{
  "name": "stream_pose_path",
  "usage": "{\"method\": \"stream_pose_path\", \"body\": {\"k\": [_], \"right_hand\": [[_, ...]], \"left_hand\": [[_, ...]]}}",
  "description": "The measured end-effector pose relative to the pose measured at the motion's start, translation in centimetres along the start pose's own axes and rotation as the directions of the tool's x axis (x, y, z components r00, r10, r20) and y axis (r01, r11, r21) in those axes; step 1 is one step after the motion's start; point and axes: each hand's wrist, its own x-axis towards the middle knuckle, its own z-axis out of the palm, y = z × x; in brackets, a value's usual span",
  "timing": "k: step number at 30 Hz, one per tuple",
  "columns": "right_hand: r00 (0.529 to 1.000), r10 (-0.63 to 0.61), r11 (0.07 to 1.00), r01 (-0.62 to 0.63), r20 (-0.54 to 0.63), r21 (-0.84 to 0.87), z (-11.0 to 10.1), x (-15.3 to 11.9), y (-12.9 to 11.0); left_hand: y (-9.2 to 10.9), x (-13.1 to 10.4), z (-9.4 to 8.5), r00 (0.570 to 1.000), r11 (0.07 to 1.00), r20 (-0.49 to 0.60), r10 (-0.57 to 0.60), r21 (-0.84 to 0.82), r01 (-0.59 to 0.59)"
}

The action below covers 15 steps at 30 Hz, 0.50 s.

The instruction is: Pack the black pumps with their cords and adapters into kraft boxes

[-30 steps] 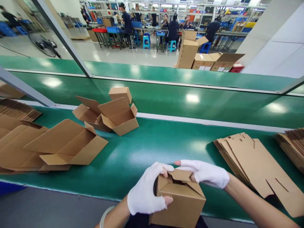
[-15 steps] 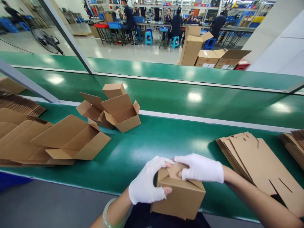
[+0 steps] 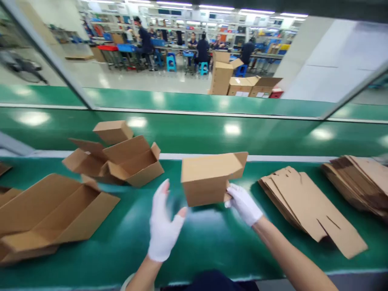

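Observation:
A brown cardboard box (image 3: 204,182) is tipped on its side above the green work surface, with a flap sticking out at its right end. My right hand (image 3: 242,202), in a white glove with bare fingertips, pinches the box by its lower right edge. To the left of the box, my left hand (image 3: 166,222) is apart from it, fingers and thumb spread, slightly blurred, holding nothing. Nearest on that side are an open cardboard box (image 3: 142,171) and a larger open box (image 3: 69,214).
Flat cardboard blanks (image 3: 312,206) lie stacked on the right, with another stack (image 3: 357,186) behind. A closed box (image 3: 113,131) stands on the green conveyor belt (image 3: 273,137) beyond a white rail (image 3: 287,159). Farther back, several people sit at benches.
The box has gone from close to my body out over the surface and turned on its side. My left hand has let go of it; my right hand still holds it. The view has shifted.

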Motion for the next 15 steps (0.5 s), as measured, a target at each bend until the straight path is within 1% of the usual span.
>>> {"method": "stream_pose_path", "body": {"k": [1,2,3,4,5,6,7,8,9,10,12,13,15], "right_hand": [[0.997,-0.007,0.999,0.004,-0.072,-0.049,-0.9,0.3,-0.6],[0.990,-0.022,0.994,0.007,-0.136,-0.111,-1.8,0.4,-1.2],[0.982,-0.043,0.984,0.010,-0.185,-0.177,-2.4,0.3,-1.8],[0.975,-0.065,0.971,0.013,-0.212,-0.237,-2.6,0.1,-2.4],[0.972,-0.083,0.957,0.017,-0.218,-0.288,-2.5,0.0,-2.8],[0.973,-0.096,0.945,0.023,-0.208,-0.327,-2.1,0.0,-3.0],[0.978,-0.100,0.936,0.029,-0.185,-0.352,-1.7,0.2,-3.0],[0.983,-0.098,0.931,0.035,-0.156,-0.364,-1.2,0.5,-2.8],[0.988,-0.089,0.930,0.039,-0.122,-0.366,-0.8,1.0,-2.4],[0.993,-0.077,0.932,0.041,-0.087,-0.361,-0.5,1.5,-1.8],[0.998,-0.060,0.937,0.045,-0.031,-0.346,-0.5,2.2,-0.6],[0.998,-0.059,0.938,0.048,-0.021,-0.343,-1.0,2.3,-0.1],[0.995,-0.077,0.933,0.050,-0.061,-0.356,-2.8,2.0,0.6]], "left_hand": [[-0.1,0.0,-0.5,0.997,0.999,-0.072,-0.031,0.018,0.032],[-0.3,0.1,-0.9,0.995,0.998,-0.086,-0.045,0.033,0.048],[-0.4,0.3,-1.3,0.996,0.994,-0.003,-0.095,0.051,0.095],[-0.5,0.6,-1.6,0.977,0.982,0.121,-0.176,0.097,0.165],[-0.6,1.0,-1.7,0.939,0.957,0.218,-0.265,0.178,0.229],[-0.7,1.5,-1.7,0.892,0.919,0.276,-0.359,0.269,0.287],[-0.8,2.0,-1.6,0.851,0.876,0.285,-0.441,0.344,0.339],[-1.1,2.4,-1.4,0.825,0.840,0.263,-0.500,0.380,0.387],[-1.4,2.9,-1.2,0.807,0.820,0.241,-0.538,0.371,0.436],[-1.8,3.3,-1.2,0.790,0.813,0.238,-0.565,0.328,0.482],[-2.9,3.7,-1.4,0.752,0.800,0.273,-0.600,0.223,0.557],[-3.5,3.7,-1.6,0.737,0.792,0.293,-0.610,0.183,0.582],[-4.5,3.1,-2.2,0.731,0.788,0.316,-0.605,0.107,0.606]]}}
